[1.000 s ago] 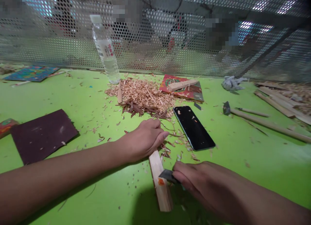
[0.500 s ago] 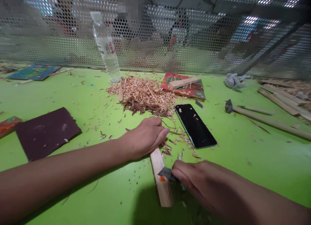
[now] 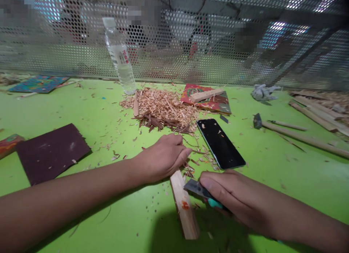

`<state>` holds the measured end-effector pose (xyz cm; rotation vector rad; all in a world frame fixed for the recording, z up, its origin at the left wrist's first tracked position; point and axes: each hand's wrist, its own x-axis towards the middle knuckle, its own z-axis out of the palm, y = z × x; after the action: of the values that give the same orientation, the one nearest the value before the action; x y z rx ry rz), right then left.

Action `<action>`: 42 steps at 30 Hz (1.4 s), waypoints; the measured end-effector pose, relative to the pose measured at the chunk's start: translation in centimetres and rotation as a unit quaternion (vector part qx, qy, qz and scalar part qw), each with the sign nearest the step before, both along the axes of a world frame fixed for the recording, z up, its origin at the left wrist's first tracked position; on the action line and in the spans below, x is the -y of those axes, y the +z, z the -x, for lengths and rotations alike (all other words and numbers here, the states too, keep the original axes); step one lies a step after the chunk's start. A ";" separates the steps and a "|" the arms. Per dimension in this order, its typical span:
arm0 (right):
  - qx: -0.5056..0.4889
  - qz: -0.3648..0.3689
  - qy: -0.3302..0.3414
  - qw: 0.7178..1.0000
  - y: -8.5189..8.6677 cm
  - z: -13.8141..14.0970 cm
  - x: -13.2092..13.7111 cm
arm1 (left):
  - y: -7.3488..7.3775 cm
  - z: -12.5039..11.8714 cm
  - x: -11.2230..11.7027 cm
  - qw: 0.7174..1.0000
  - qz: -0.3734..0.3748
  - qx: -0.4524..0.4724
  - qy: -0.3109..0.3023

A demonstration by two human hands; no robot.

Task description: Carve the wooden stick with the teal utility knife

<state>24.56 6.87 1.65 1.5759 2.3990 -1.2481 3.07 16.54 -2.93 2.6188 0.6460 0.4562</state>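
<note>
A narrow strip of pale wood (image 3: 181, 196) with an orange-red spot lies lengthwise before me on the green table. My left hand (image 3: 163, 154) is closed over its far end, thumb along the right side, and hides that end. In my right hand (image 3: 231, 194) is a utility knife (image 3: 197, 188), fingers wrapped round its teal handle. The wide grey blade points left, its tip at the strip's right edge above the orange spot; whether it touches the wood I cannot tell. Small shavings lie around the strip.
Beyond my hands are a heap of wood shavings (image 3: 163, 109), a water bottle (image 3: 120, 58) and a painted board (image 3: 204, 104). A phone (image 3: 220, 143) lies right of centre, a hammer (image 3: 294, 134) farther right. Brown sandpaper (image 3: 54, 153) is at left. A perforated metal screen (image 3: 169, 52) closes off the back.
My right hand has drawn the knife blade back up and to the right, off the middle of the strip. The left hand keeps its hold on the far end.
</note>
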 end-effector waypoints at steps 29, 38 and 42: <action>0.014 0.037 0.018 0.999 0.5 -0.4 0.1 | 0.1 0.1 -0.2 1.000 0.000 -0.006 0.000; -0.017 -0.060 0.041 0.997 -0.1 -1.2 0.7 | 0.3 0.1 -0.2 0.999 0.032 0.015 0.001; -0.005 -0.152 0.070 0.986 -1.2 -0.9 0.6 | 0.1 0.2 -0.3 0.998 0.046 0.034 -0.005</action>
<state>25.42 6.24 0.42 1.4301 2.7575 -0.9025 2.85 16.86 -2.82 2.5063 0.6175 0.4985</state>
